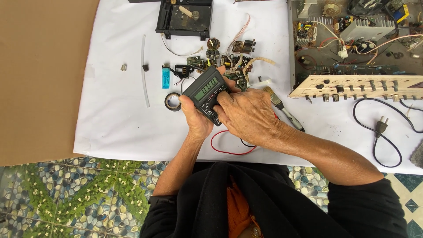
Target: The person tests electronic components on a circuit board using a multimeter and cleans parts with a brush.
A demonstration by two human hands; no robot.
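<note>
Seen from above: dark handheld multimeter (208,93) with a greenish display, cradled in the left hand (195,118) over a white sheet (114,128), thumb along the near edge and fingers wrapped beneath. Right hand (246,115) laid across the lower face of the meter, fingertips curled onto its dial area, neither hand slack; exact finger placement hidden under the knuckles. Red lead wire (222,150) and a black one looped on the sheet just below the wrists, running up under the right palm.

Crowded around: roll of black tape (172,102) touching distance from the left thumb, blue lighter (165,76) beside it, small circuit boards and loose parts (229,59) just beyond the meter, small paintbrush (282,108) angled away to the right, opened amplifier chassis (352,66) with exposed boards at upper right, its mains plug (381,125) lying unplugged on the sheet.

Likely hazards, judged from this layout: wrong range dialled in with the selector masked by the right hand; leads snagged under the forearm and tugged out of their sockets; meter tipped from a one-handed cradle onto the small boards just behind it; loose components swept off the sheet by a sleeve; lighter lying close to bare wiring and plastic tubing (144,70)
</note>
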